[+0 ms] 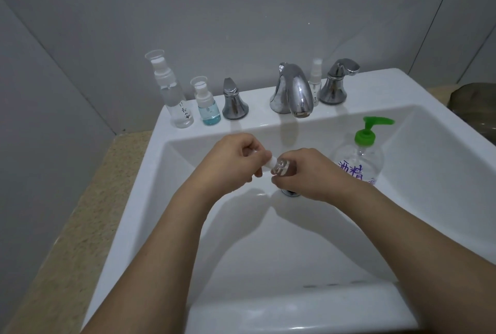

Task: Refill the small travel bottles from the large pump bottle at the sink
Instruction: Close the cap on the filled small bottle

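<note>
White sink (188, 124), left hand (236, 159) pinching cap, right hand (303, 172) gripping clear travel bottle (361, 168)

We see the scene from one wide-angle camera worn on the head — looking forward and steeply down into the white sink (188, 226), close enough that both forearms fill the lower frame. It faces the tiled back wall (241, 11), with the faucet (292, 92) near centre — edges bow outward.
</note>
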The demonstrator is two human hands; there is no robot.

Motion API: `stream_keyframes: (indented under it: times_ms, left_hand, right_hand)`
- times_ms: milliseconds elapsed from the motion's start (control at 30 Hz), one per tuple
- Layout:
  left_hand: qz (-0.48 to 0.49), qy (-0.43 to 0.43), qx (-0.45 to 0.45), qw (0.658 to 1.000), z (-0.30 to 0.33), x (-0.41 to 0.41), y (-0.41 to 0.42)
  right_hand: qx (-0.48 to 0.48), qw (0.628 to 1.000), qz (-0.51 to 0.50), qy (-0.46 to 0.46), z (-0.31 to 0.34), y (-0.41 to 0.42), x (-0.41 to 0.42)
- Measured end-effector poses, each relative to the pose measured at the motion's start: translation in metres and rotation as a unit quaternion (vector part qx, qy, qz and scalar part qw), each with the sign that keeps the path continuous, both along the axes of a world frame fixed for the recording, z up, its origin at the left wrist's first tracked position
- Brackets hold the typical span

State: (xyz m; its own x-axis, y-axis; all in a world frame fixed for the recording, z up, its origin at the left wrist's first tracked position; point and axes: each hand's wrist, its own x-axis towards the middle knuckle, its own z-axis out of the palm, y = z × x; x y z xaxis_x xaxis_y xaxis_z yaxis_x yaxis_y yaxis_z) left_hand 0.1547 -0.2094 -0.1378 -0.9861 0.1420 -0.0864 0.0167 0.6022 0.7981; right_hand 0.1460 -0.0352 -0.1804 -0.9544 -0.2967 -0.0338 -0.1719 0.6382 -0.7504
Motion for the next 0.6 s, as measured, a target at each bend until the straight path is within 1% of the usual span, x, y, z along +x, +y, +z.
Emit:
stream_keyframes:
  times_ms: [100,200,400,600]
  left_hand:
    - [0.012,-0.012,-0.032,0.999,0.0016,0.0019,0.0001]
    - [0.008,-0.017,-0.031,0.999,0.0008,0.0025,0.0006]
    - [-0.033,0.009,0.029,0.999,-0.0028,-0.0016,-0.0014]
    - [-0.049,0.034,0.038,0.998,-0.003,-0.0011,-0.0007]
  right_hand:
    - [0.003,1.0,-0.001,0.0,-0.0001,-0.0001,-0.0003]
    - [0.003,1.0,-0.002,0.0,-0.0004,-0.0002,-0.0009]
    - [0.006,1.0,-0.001,0.011,-0.002,-0.0003,-0.0018]
    - [0.001,1.0,-0.008,0.009,-0.0014,-0.0006,-0.0025]
